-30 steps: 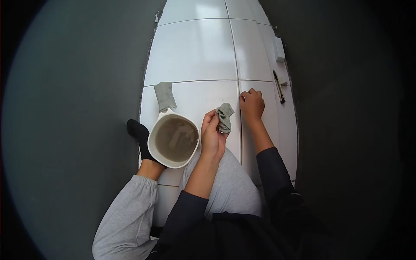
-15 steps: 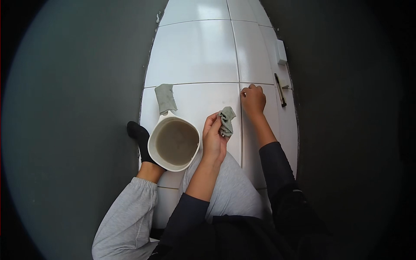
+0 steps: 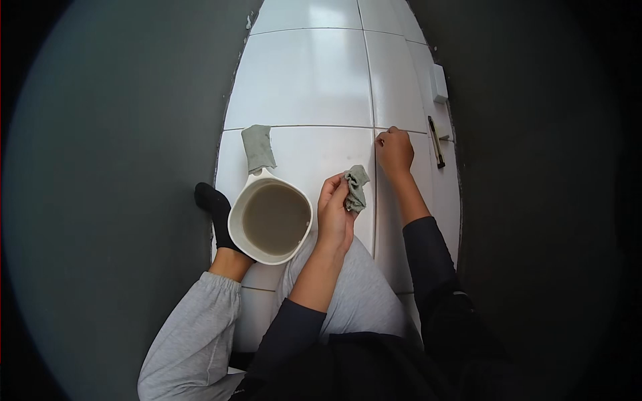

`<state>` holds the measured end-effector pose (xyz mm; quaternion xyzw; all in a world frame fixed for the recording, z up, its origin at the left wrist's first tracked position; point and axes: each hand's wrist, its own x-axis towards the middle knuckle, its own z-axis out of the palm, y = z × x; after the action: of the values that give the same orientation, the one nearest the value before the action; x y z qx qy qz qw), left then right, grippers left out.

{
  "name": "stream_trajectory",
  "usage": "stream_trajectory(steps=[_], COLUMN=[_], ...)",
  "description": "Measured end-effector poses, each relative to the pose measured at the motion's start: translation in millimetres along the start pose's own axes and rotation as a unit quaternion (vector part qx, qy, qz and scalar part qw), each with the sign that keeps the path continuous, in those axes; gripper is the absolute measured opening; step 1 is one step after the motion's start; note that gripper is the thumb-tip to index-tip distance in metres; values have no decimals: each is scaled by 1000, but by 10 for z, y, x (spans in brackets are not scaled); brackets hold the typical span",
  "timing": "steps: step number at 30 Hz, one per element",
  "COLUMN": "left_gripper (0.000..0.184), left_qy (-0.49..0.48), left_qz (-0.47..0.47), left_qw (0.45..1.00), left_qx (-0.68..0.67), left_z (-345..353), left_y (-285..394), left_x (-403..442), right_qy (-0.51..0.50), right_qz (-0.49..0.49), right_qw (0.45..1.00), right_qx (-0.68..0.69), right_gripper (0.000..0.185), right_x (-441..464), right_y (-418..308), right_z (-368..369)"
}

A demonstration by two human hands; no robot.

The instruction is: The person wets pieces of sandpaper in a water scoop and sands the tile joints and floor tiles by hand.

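Note:
My left hand (image 3: 334, 210) pinches a crumpled grey-green cloth (image 3: 356, 189) between thumb and fingers, just above the white tiles (image 3: 314, 80). To its right, my right hand (image 3: 395, 148) is closed and held low against the tiles beside a grout line; whatever its fingers hold is hidden. A white dipper (image 3: 267, 259) with murky brownish liquid (image 3: 275, 217) stands left of my left hand. At the dipper's handle end lies a second grey-green piece of cloth (image 3: 259, 148), flat and covering most of the handle.
A cutter-like tool (image 3: 436, 142) with a dark body lies near the right tile edge, and a white block (image 3: 439, 83) sits beyond it. Dark grey surfaces (image 3: 134, 134) border the tiles on both sides. My black-socked foot (image 3: 212, 204) rests left of the dipper.
My right hand has shifted slightly and its fingers look a little more tucked in. My left hand keeps the cloth in nearly the same place; the whole view has moved slightly.

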<state>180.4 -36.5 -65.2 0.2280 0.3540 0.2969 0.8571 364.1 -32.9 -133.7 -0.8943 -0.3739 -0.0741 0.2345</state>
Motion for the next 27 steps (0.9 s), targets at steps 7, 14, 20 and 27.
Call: stream_trajectory(steps=[7,14,20,27], left_gripper=[17,17,16,16], left_qy=[-13,-9,-3,0], left_qz=[-16,2,-15,2], left_qw=[1000,1000,1000,1000], left_qx=[16,1,-1,4], left_z=[24,7,26,-2], left_y=[-61,22,-33,12], left_x=[-10,7,-13,2], right_qy=[-9,-19,-66,-40], right_qz=[-6,27,31,53], right_qw=[1000,999,997,998], right_qx=[18,11,33,6], right_gripper=[5,5,6,8], right_x=[-157,99,-310,294], right_y=[58,19,-7,-7], right_z=[16,57,-151,99])
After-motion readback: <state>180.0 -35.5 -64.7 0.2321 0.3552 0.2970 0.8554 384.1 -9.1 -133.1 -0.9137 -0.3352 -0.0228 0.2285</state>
